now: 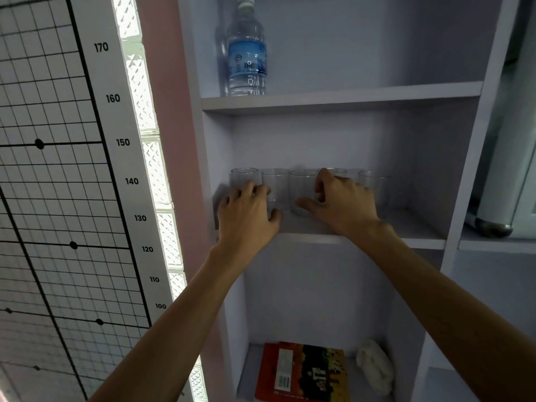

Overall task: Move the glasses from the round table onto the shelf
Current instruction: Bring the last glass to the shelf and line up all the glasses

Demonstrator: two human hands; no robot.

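Note:
Several clear glasses stand in a row on the middle shelf of a pale cabinet. My left hand reaches in at the left end. Its fingers curl round the lower part of the leftmost glass, and its thumb lies by the base of the second glass. My right hand grips the fourth glass, which it largely hides. Its thumb stretches left in front of the third glass. A fifth glass stands free at the right end of the row.
A water bottle stands on the shelf above. A red book and a white cloth lie on the shelf below. A height chart with a grid hangs on the wall to the left. A white appliance stands at the right.

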